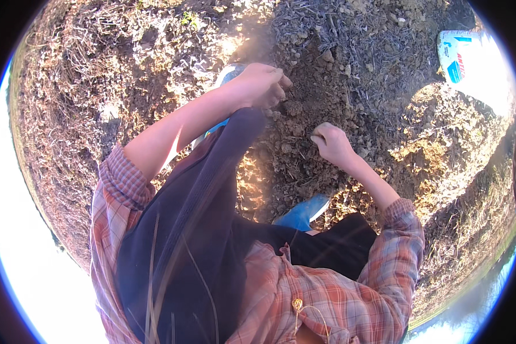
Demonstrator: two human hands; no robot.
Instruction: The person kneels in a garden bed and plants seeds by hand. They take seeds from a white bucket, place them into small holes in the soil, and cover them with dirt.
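My left hand (268, 86) hangs over the dug soil (296, 112), its fingers curled downward. Whether anything is between those fingertips is hidden. To the right and nearer to me, my right hand (333, 144) is held low over the same brown, crumbly earth. Its thumb and fingers are bent together, and I cannot make out anything in them. Dark cloth (189, 206) over my left side reaches up almost to my left wrist. A blue shoe (301, 213) is planted on the soil below my right hand.
A white and blue plastic bucket (458, 64) bearing writing stands at the upper right, partly washed out by glare. Dry plant litter (90, 69) covers the ground at left. A small green plant (190, 19) grows near the top. Another shoe (230, 74) shows behind my left forearm.
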